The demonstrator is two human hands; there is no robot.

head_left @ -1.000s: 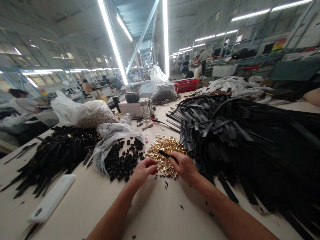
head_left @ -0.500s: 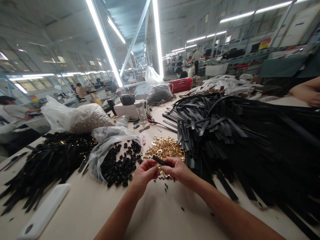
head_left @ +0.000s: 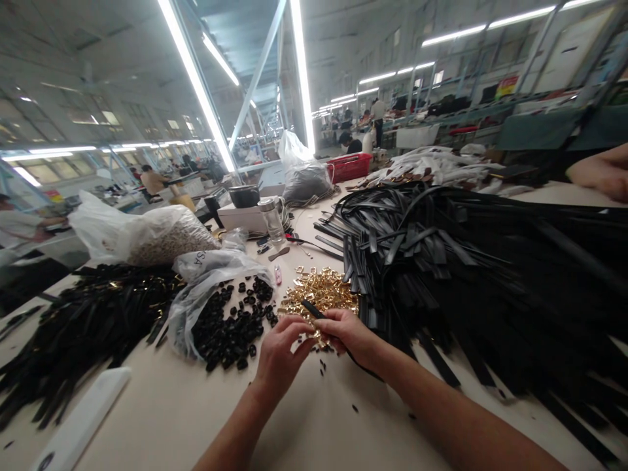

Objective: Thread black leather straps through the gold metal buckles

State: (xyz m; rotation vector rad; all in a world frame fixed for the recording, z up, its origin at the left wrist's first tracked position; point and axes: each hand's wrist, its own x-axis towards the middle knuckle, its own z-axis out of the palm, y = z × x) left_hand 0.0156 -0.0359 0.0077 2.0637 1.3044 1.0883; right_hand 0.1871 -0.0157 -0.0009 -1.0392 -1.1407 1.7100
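My right hand (head_left: 349, 335) grips a black strap (head_left: 311, 307) between thumb and fingers. One end of it sticks out up and to the left, and the rest trails below the palm. Close by on the left, my left hand (head_left: 282, 347) is curled with its fingertips near the right thumb. Whatever those fingertips pinch is too small to make out. Just beyond both hands lies a heap of gold buckles (head_left: 321, 288). Left of it, black loops (head_left: 230, 333) spill from a clear plastic bag (head_left: 184, 320).
A large pile of black straps (head_left: 387, 229) covers the right side. More black straps (head_left: 98, 314) lie at left, near a white bar-shaped object (head_left: 86, 415). Behind stand a glass jar (head_left: 272, 219), a red basket (head_left: 349, 167) and filled bags. Another person's arm (head_left: 601, 171) rests at far right.
The strap's tip now shows less flat, and its tail has come into view under my right hand. My left fingers have loosened from the strap's end. The view has shifted slightly.
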